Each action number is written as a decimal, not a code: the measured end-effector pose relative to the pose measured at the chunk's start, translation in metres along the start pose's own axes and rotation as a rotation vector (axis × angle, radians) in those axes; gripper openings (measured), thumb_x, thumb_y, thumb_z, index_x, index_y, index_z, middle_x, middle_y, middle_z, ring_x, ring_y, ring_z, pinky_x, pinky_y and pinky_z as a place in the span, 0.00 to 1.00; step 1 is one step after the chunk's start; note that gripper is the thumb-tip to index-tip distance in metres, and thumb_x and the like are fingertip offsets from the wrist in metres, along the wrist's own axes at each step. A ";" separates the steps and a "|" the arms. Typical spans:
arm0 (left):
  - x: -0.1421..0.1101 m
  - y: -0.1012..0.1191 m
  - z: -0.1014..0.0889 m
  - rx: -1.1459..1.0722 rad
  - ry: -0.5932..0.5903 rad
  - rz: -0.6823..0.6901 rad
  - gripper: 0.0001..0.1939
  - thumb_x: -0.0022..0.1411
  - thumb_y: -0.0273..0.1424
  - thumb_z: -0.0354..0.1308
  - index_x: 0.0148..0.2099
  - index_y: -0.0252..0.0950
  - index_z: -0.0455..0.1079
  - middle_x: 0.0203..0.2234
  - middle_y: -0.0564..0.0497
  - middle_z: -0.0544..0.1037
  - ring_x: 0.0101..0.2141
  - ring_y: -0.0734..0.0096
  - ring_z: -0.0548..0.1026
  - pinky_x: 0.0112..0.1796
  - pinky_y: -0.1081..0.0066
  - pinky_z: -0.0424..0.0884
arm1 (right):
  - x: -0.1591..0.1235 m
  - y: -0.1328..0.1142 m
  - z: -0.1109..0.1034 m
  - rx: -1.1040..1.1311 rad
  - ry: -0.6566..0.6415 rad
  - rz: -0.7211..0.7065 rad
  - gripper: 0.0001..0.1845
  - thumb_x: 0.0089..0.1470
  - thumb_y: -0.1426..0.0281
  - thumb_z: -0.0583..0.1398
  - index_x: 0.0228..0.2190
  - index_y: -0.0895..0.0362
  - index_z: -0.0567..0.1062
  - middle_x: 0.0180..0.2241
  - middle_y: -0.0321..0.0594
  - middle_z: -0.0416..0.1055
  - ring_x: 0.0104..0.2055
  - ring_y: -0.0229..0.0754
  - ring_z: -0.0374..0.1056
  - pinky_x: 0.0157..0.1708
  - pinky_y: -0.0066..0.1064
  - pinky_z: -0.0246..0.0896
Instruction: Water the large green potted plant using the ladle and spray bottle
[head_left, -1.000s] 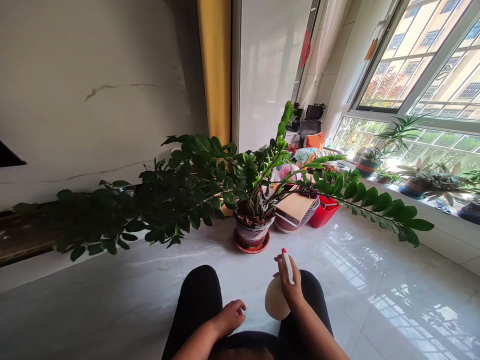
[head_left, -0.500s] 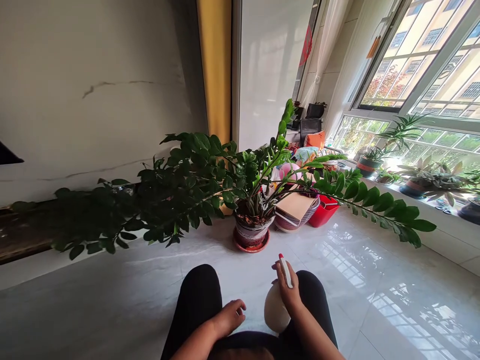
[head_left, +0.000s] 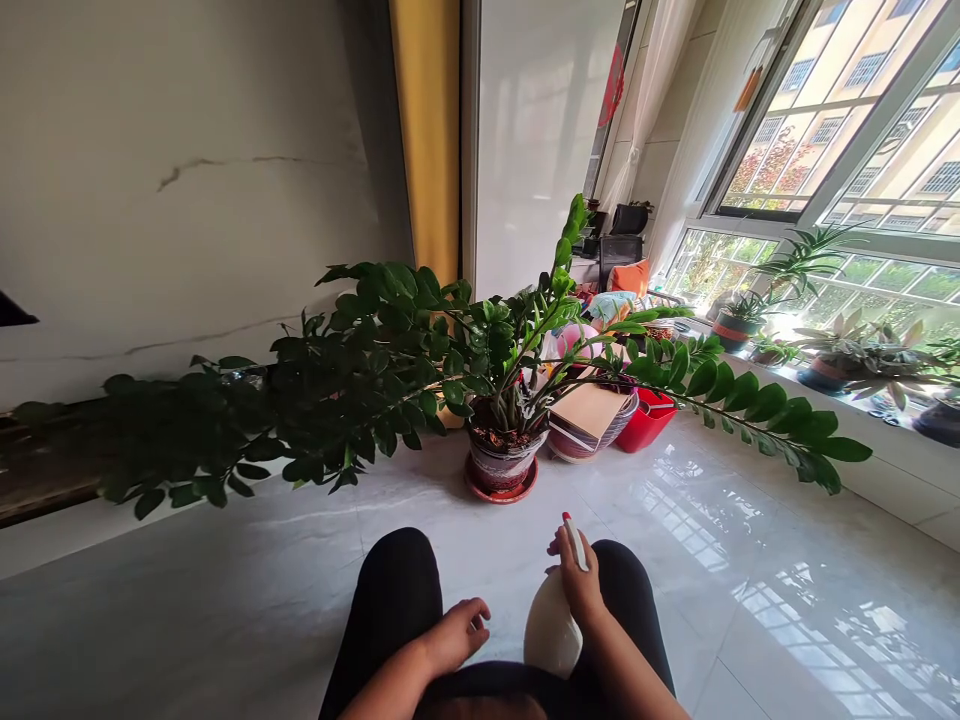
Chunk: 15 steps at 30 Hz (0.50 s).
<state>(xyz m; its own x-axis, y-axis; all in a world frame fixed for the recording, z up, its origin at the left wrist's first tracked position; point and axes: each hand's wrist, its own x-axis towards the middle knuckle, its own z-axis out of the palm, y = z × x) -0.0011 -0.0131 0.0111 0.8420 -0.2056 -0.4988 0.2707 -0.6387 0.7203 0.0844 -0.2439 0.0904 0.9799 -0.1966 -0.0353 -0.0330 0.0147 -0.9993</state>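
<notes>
My right hand is wrapped round the neck of a cream spray bottle with a white trigger head and a red nozzle tip, held between my knees and pointing toward a potted plant. My left hand rests on my left thigh with loosely curled fingers and nothing in it. The large green plant spreads long leafy stems left and right from a patterned pot on a red saucer, standing on the glossy floor just ahead of my knees.
Behind the pot stand a basket with cardboard and a red container. Several potted plants line the window sill on the right. A marble wall and a yellow curtain are on the left. Pale floor tiles reflect the window.
My right hand and the spray bottle have dropped slightly lower and closer to me. The left hand has stayed on the thigh.
</notes>
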 end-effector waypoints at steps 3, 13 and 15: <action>-0.001 0.000 0.000 0.002 -0.001 0.006 0.15 0.64 0.27 0.55 0.52 0.36 0.72 0.48 0.45 0.78 0.42 0.66 0.77 0.43 0.70 0.71 | -0.002 0.004 0.001 0.007 -0.001 0.022 0.35 0.49 0.34 0.65 0.31 0.55 0.76 0.23 0.38 0.70 0.27 0.45 0.72 0.19 0.32 0.71; 0.006 0.003 0.002 0.026 0.004 -0.028 0.16 0.59 0.27 0.56 0.50 0.37 0.73 0.48 0.45 0.79 0.44 0.60 0.77 0.48 0.63 0.71 | -0.001 -0.029 0.001 -0.072 -0.038 -0.295 0.25 0.63 0.45 0.60 0.39 0.56 0.77 0.38 0.46 0.76 0.32 0.46 0.73 0.27 0.36 0.76; 0.005 0.004 0.002 0.024 0.003 -0.025 0.16 0.59 0.28 0.56 0.50 0.38 0.73 0.48 0.46 0.79 0.45 0.59 0.77 0.50 0.62 0.71 | 0.001 -0.031 0.001 -0.065 -0.023 -0.284 0.26 0.62 0.44 0.60 0.39 0.55 0.77 0.37 0.46 0.76 0.31 0.46 0.73 0.25 0.36 0.75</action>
<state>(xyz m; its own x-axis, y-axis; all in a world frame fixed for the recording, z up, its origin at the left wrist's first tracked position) 0.0037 -0.0181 0.0106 0.8365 -0.1867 -0.5152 0.2806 -0.6616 0.6954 0.0867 -0.2433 0.1210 0.9558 -0.1614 0.2457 0.2316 -0.1010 -0.9676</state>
